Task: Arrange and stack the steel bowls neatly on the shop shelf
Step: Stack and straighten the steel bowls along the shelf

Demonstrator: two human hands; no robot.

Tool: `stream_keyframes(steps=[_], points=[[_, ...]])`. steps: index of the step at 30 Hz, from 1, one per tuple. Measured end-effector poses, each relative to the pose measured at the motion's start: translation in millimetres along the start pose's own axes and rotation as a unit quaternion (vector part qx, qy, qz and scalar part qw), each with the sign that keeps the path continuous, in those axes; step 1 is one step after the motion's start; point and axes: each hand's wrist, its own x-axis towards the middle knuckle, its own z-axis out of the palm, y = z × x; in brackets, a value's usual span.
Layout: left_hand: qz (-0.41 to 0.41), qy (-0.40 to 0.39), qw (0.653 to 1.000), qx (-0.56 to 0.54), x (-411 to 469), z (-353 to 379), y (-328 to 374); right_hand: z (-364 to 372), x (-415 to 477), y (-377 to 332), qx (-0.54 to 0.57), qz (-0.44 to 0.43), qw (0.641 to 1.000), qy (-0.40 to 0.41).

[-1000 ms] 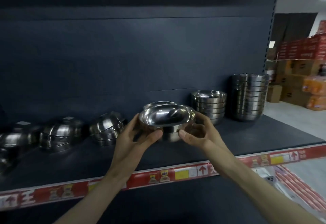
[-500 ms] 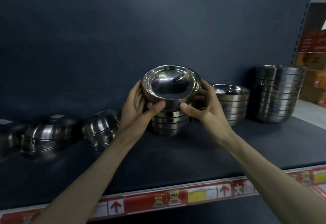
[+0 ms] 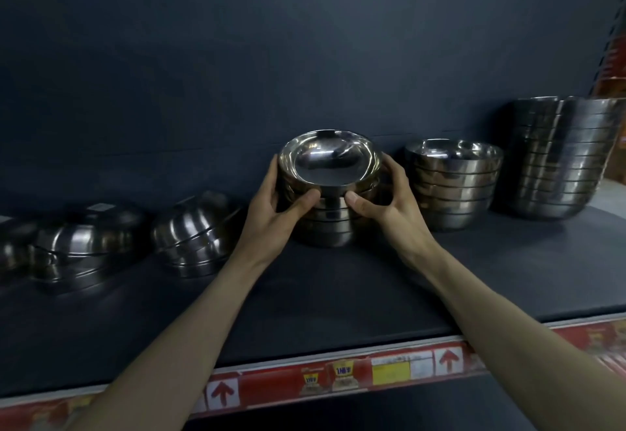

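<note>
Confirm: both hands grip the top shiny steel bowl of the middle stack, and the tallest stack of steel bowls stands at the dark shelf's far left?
No: the head view shows the tallest stack of steel bowls at the far right of the dark shelf, not left. The left hand and right hand do grip the top shiny steel bowl.

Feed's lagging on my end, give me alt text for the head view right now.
The left hand and right hand grip the top bowl of a short steel stack on the dark shelf. To its right stand a similar stack and a tall stack; tipped-over stacks lie to its left.
</note>
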Motion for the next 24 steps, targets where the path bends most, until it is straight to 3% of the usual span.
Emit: stream_keyframes(steps=[6, 16, 24], points=[[-0.001, 0.017, 0.999, 0.050, -0.6, -3.2, -11.6, -1.2, -0.1, 4.0, 0.010, 0.027, 1.000, -0.005], [-0.038, 0.042, 0.998, 0.000, -7.0, 7.3, -5.1, 4.9, -2.5, 6.7, 0.053, 0.065, 0.996, 0.005], [-0.073, 0.065, 0.995, 0.037, -13.6, 5.4, -8.9, 5.9, -3.4, 7.4, 0.061, 0.076, 0.995, 0.018]])
